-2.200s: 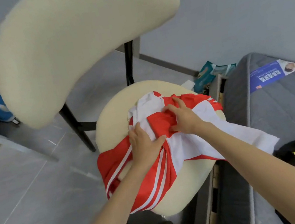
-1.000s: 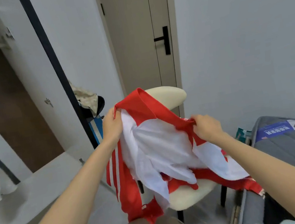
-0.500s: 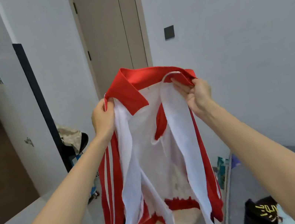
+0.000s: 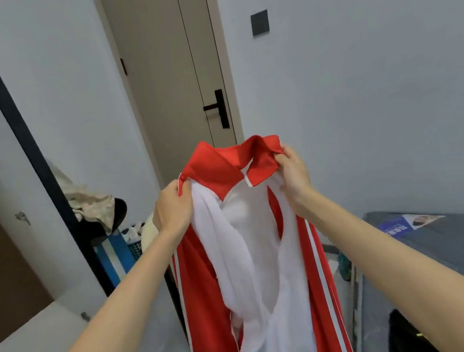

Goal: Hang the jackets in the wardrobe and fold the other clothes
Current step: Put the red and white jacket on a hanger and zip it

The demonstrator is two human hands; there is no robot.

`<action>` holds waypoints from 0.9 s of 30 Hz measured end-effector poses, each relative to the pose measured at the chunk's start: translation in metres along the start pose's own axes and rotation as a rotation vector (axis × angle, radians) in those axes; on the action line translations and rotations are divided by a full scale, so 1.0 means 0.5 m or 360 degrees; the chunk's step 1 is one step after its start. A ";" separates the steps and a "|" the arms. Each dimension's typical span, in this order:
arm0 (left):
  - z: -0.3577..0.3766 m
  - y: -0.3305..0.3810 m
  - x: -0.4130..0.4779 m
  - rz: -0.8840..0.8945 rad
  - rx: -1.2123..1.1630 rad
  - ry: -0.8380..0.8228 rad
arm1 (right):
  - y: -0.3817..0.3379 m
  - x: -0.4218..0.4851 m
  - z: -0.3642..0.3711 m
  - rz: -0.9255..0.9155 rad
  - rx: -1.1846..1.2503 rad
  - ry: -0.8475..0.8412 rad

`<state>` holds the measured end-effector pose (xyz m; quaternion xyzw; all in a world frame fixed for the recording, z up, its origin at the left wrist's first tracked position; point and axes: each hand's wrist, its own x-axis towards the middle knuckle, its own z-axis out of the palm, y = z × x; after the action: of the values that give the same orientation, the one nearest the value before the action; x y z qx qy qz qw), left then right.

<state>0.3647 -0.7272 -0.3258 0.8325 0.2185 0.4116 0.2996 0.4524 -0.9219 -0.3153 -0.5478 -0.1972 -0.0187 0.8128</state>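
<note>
While a red and white jacket (image 4: 255, 248) hangs in mid-air before a closed door (image 4: 170, 72), the left hand (image 4: 171, 209) and right hand (image 4: 293, 176) each pinch its collar, where loose grips could let it slip floorward.

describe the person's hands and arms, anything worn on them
Both are bare. The left hand and right hand wear no gloves, and no ring shows on the fingers in view. The left forearm and right forearm show no sleeve, watch or band as far as the frame edge.
</note>
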 end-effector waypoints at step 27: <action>0.469 -0.460 -0.253 -0.0510 0.0130 -0.1510 | 0.684 0.001 -0.201 0.0806 -0.1716 -0.0801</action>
<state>0.4575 -0.7126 -0.6649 0.8950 0.1992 -0.0722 0.3926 0.5674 -0.8754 -0.6497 -0.8964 -0.2093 0.2063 0.3318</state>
